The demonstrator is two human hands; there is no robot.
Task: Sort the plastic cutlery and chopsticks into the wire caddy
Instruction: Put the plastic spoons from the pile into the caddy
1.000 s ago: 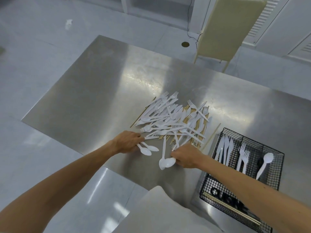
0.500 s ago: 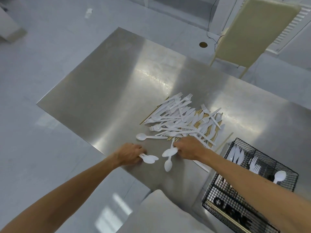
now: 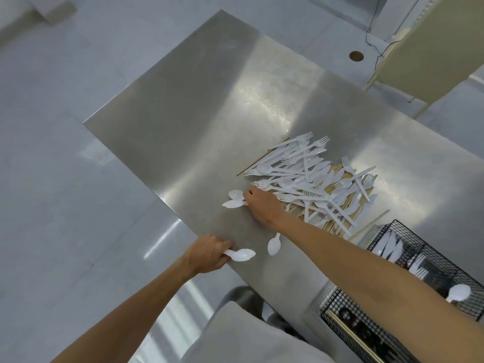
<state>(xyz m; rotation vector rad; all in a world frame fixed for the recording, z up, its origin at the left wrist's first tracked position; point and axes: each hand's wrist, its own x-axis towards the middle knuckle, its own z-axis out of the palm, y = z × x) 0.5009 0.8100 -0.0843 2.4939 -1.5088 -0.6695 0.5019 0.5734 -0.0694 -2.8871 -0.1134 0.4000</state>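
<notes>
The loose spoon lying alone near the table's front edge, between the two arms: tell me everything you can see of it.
The loose spoon is white, glossy plastic, one piece: an oval bowl and a slim handle. It lies flat on the steel table, bowl toward the person, handle running up under the right forearm, which hides its end. Neither hand grips it: the left hand holds other spoons, the right hand reaches left of the pile. It looks intact.

A bare, institutional workroom, possibly a lab or commercial kitchen: a stainless-steel worktop (image 3: 199, 106) stands on a pale grey floor (image 3: 52, 153), with white cabinets (image 3: 348, 6) and a cream chair (image 3: 429, 45) behind it.
</notes>
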